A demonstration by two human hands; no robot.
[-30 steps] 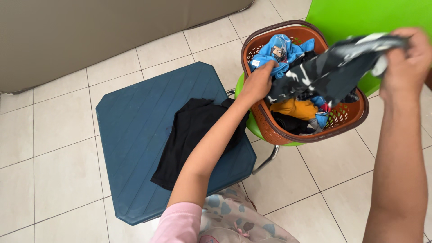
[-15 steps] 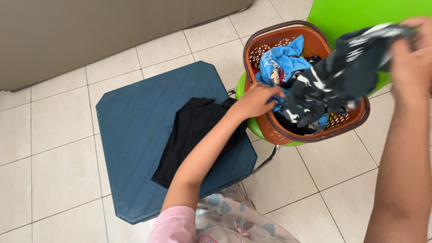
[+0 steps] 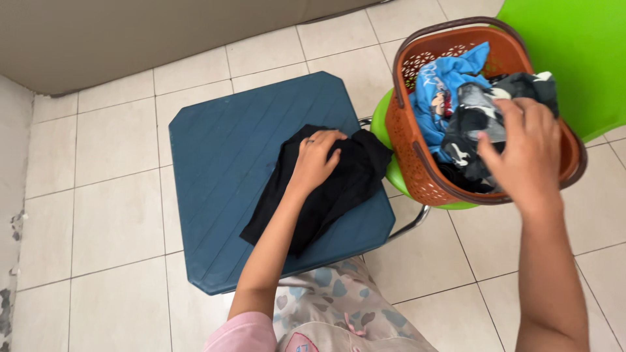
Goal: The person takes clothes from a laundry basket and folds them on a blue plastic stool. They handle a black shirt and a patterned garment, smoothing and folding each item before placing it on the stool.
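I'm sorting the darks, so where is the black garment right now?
In the head view, the black garment lies on the blue table, left of the orange basket, with the left hand resting on it.

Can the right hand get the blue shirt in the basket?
Probably yes. The right hand hovers over the orange basket, on the camouflage garment. The blue shirt lies beside it on top of the pile, uncovered, with nothing in between.
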